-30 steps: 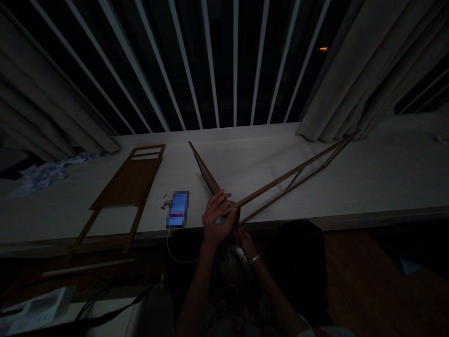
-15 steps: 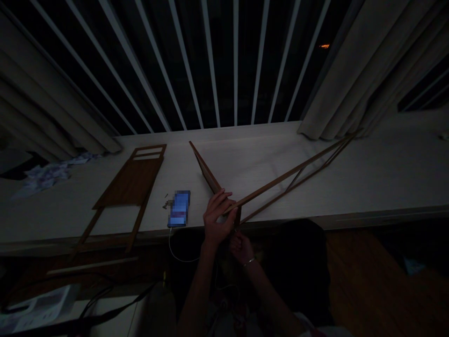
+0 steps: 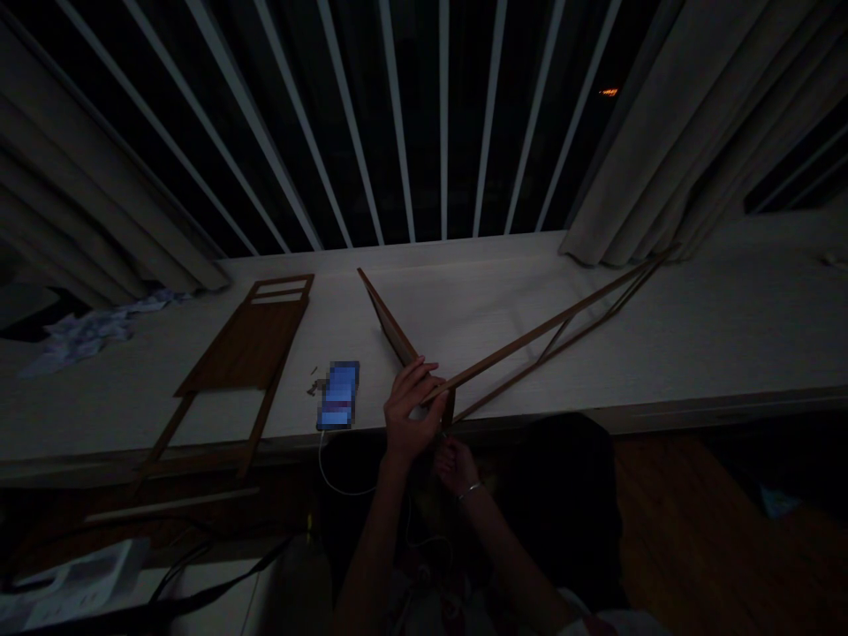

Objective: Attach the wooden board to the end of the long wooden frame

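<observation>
frame (image 3: pixel 530 340) in left hand (image 3: pixel 411 415), right hand (image 3: pixel 457 468) below, one phone (image 3: pixel 338 395)

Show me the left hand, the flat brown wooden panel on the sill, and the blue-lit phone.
Bare left hand (image 3: pixel 411 413): head view, on the middle of the hand.
Flat brown wooden panel (image 3: pixel 242 340): head view, on its solid middle board.
Blue-lit smartphone (image 3: pixel 337 395): head view, on the screen.

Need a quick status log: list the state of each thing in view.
Wooden frame, held at its near end, rails angled across the window sill
Left hand, closed on the frame
Right hand, fingers curled just below the frame
Phone, screen lit, white cable attached
Wooden panel, lying flat
Right curtain, gathered aside
</observation>
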`<state>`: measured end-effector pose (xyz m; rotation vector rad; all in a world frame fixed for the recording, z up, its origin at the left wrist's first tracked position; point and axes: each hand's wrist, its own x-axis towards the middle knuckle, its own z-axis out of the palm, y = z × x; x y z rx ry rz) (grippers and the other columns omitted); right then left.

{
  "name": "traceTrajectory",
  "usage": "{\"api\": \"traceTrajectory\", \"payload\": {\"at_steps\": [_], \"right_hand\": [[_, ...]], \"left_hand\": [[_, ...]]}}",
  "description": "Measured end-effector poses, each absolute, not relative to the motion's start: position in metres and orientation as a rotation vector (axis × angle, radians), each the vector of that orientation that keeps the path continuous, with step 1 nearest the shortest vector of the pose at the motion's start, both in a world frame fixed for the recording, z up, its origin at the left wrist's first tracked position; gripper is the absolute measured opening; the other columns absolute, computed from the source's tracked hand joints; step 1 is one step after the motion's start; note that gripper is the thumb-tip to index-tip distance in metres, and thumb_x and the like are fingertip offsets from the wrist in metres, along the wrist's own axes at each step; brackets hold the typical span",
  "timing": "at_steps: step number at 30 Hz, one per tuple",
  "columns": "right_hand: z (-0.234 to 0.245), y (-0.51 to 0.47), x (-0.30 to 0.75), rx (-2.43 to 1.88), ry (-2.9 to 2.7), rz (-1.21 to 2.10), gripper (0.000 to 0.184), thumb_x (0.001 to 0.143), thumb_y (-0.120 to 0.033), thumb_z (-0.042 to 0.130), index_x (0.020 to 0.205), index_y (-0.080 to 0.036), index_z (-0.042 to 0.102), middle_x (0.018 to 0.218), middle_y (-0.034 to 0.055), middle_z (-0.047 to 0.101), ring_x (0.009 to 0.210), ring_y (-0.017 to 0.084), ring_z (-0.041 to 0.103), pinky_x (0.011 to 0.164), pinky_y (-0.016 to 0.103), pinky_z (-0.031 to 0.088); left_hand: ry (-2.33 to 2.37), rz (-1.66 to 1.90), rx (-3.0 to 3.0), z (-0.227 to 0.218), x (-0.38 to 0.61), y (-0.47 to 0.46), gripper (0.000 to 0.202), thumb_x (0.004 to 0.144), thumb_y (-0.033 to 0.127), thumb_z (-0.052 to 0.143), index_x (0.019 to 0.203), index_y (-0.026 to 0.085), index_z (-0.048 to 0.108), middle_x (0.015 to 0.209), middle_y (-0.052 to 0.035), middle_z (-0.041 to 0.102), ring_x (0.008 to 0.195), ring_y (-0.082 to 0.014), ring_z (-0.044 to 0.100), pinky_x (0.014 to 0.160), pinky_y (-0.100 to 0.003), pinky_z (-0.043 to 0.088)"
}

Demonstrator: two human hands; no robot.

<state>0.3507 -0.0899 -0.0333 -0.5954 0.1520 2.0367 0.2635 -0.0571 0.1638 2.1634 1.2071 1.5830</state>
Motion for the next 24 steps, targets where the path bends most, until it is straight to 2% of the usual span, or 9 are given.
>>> {"api": "traceTrajectory", "payload": {"at_steps": [9, 14, 24], "right_hand": [[-0.032, -0.09, 0.352, -0.598, 0.127, 2.024, 0.028, 0.071, -0.013, 0.041, 0.047, -0.019, 0.028, 0.036, -0.0098, 0.021, 0.031, 0.004, 0.014, 0.031, 0.013, 0.014], [-0.029, -0.091, 0.345, -0.61, 0.094, 1.977, 0.031, 0.071, -0.015, 0.041, 0.046, -0.019, 0.024, 0.034, -0.0097, 0.019, 0.031, 0.004, 0.013, 0.031, 0.013, 0.013], [-0.025, -0.108, 0.373, -0.698, 0.017, 1.941, 0.031, 0.073, -0.02, 0.046, 0.048, -0.02, 0.027, 0.035, -0.0107, 0.019, 0.029, 0.004, 0.015, 0.031, 0.014, 0.015]], "left_hand": [[1.193, 1.593, 2.167, 0.162, 0.263, -0.057, 0.013, 0.074, 0.017, 0.058, 0.086, 0.017, 0.061, 0.103, -0.0066, 0.06, 0.11, -0.0216, 0.047, 0.092, -0.043, 0.041], [1.184, 1.605, 2.177, 0.163, 0.263, -0.057, 0.013, 0.074, 0.017, 0.057, 0.086, 0.017, 0.061, 0.104, -0.0071, 0.06, 0.11, -0.0221, 0.047, 0.091, -0.044, 0.041], [1.178, 1.612, 2.174, 0.162, 0.264, -0.058, 0.015, 0.074, 0.017, 0.057, 0.089, 0.017, 0.061, 0.104, -0.0077, 0.06, 0.11, -0.0224, 0.047, 0.091, -0.045, 0.042]]}}
